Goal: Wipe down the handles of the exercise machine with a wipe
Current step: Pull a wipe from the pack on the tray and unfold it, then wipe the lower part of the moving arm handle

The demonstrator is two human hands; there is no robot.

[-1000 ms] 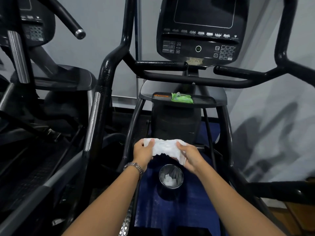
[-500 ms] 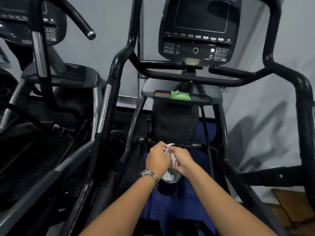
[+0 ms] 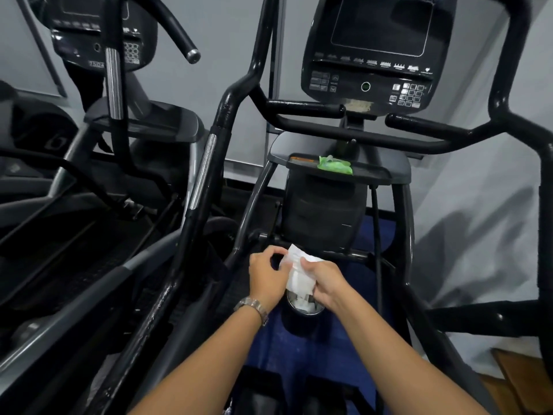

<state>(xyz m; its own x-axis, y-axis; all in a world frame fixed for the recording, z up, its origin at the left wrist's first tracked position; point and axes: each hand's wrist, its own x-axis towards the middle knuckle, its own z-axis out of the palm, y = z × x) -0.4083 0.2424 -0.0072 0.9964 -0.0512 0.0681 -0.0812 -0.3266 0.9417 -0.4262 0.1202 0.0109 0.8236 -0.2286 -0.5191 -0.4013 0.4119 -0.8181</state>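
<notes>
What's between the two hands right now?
Head view: the crumpled white wipe, held by both the left hand and the right hand, just above the small round metal bin.

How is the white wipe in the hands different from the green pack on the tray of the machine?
The wipe is white; the pack is green. The wipe is crumpled, held by the left hand and right hand above the bin; the pack lies untouched on the tray. The wipe is low; the pack sits higher, under the console. Both look soft.

left hand (image 3: pixel 266 274): curled, maybe pinching | right hand (image 3: pixel 324 280): grips wipe (image 3: pixel 298 278)
</notes>
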